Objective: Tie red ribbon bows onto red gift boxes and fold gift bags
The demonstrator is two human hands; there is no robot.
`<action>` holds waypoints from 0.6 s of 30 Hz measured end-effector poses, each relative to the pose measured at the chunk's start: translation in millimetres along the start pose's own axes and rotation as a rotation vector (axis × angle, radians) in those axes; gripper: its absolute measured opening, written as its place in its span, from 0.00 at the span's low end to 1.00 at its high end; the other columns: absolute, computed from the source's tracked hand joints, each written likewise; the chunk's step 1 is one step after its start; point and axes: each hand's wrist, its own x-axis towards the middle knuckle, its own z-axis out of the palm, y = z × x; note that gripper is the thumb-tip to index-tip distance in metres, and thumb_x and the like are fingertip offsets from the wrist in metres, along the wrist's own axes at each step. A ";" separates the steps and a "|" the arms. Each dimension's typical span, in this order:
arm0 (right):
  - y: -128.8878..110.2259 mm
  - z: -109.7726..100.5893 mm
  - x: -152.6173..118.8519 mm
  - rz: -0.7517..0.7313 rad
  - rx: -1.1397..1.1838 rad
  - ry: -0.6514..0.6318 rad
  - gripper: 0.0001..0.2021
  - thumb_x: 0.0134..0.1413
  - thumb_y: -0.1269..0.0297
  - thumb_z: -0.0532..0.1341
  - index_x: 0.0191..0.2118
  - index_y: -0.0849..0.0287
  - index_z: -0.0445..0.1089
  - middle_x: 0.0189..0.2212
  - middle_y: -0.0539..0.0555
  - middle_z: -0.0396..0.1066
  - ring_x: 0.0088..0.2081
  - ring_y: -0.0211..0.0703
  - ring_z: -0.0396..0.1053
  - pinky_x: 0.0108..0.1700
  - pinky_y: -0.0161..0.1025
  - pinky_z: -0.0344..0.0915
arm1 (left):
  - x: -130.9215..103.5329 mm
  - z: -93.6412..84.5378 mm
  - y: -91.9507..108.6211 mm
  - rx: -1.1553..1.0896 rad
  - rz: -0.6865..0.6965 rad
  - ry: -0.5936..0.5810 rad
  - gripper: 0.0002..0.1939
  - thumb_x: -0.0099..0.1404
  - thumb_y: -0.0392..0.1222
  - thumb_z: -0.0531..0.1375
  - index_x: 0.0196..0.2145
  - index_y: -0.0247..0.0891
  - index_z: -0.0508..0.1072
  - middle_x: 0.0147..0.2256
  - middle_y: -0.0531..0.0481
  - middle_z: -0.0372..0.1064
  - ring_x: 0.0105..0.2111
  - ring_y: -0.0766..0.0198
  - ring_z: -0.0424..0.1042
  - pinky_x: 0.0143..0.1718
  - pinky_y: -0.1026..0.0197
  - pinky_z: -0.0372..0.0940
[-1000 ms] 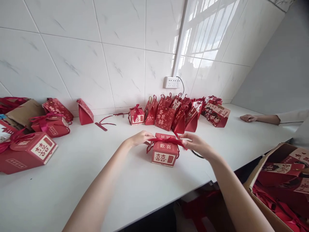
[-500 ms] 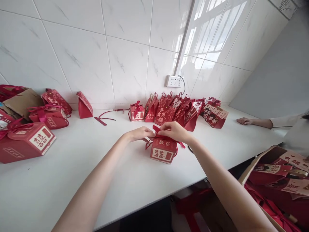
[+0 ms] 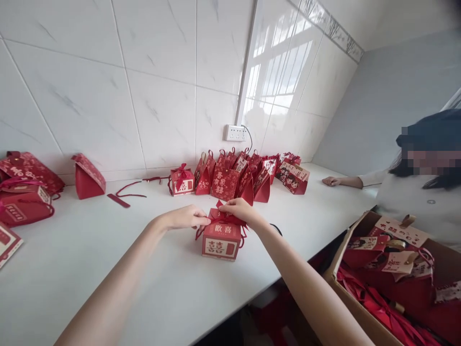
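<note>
A small red gift box (image 3: 220, 242) with a cream label stands on the white table, red cords at its sides. A red ribbon (image 3: 227, 219) lies across its top. At the box's upper left, my left hand (image 3: 192, 216) pinches the ribbon between thumb and fingers. My right hand (image 3: 236, 208) is closed on the ribbon at the top of the box, above its lid. The ribbon's knot is partly hidden by the fingers.
Along the tiled wall stand several red gift bags (image 3: 225, 182) and a bow-tied box (image 3: 182, 180). Red cords (image 3: 131, 190) lie left of them, more boxes (image 3: 25, 204) farther left. A carton (image 3: 338, 262) of red packages is at right, near a person (image 3: 414, 192).
The view has swung right, so the box and hands appear lower and farther left, and the person at right shows more. My hands have drawn slightly apart on the ribbon.
</note>
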 end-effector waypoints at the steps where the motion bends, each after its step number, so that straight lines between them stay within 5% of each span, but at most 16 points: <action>1: 0.1 -1.1 0.4 0.023 0.019 -0.020 0.11 0.41 0.58 0.65 0.21 0.60 0.69 0.18 0.47 0.66 0.22 0.34 0.61 0.26 0.33 0.57 | -0.7 -0.3 1.8 0.064 -0.016 0.024 0.18 0.55 0.53 0.57 0.18 0.37 0.61 0.20 0.55 0.56 0.23 0.67 0.57 0.27 0.62 0.53; 5: 1.6 -8.3 -6.5 -0.033 0.042 -0.069 0.13 0.42 0.53 0.64 0.26 0.59 0.71 0.24 0.50 0.71 0.27 0.38 0.66 0.29 0.34 0.60 | -5.8 -0.2 11.9 0.236 -0.085 0.123 0.14 0.54 0.51 0.57 0.21 0.39 0.60 0.22 0.55 0.58 0.23 0.65 0.58 0.25 0.62 0.51; 8: 11.2 -16.3 -25.6 -0.201 0.096 0.180 0.17 0.48 0.48 0.60 0.35 0.58 0.71 0.35 0.53 0.73 0.37 0.41 0.69 0.37 0.35 0.62 | -9.7 2.6 22.0 0.332 0.028 0.280 0.11 0.51 0.46 0.59 0.30 0.40 0.65 0.34 0.51 0.65 0.32 0.60 0.65 0.33 0.61 0.59; 11: 27.6 -21.2 -50.2 -0.224 0.098 0.409 0.20 0.53 0.45 0.53 0.32 0.58 0.68 0.32 0.53 0.71 0.36 0.42 0.67 0.38 0.37 0.62 | -10.4 7.9 31.6 0.417 0.153 0.281 0.10 0.52 0.39 0.57 0.35 0.41 0.69 0.42 0.49 0.64 0.41 0.57 0.65 0.44 0.57 0.59; 14: 39.4 -19.3 -68.3 -0.165 0.003 0.352 0.21 0.53 0.43 0.53 0.25 0.58 0.63 0.23 0.50 0.64 0.27 0.39 0.62 0.31 0.36 0.58 | -7.9 13.2 38.4 0.522 0.185 0.279 0.12 0.53 0.36 0.55 0.35 0.44 0.73 0.42 0.50 0.63 0.47 0.54 0.62 0.52 0.52 0.53; 18: 40.4 -13.2 -72.9 -0.117 -0.076 0.270 0.22 0.51 0.42 0.53 0.22 0.57 0.60 0.18 0.47 0.58 0.22 0.36 0.55 0.25 0.34 0.53 | -2.1 19.1 40.9 0.494 0.178 0.308 0.11 0.57 0.47 0.56 0.36 0.44 0.76 0.40 0.50 0.66 0.45 0.54 0.63 0.54 0.49 0.49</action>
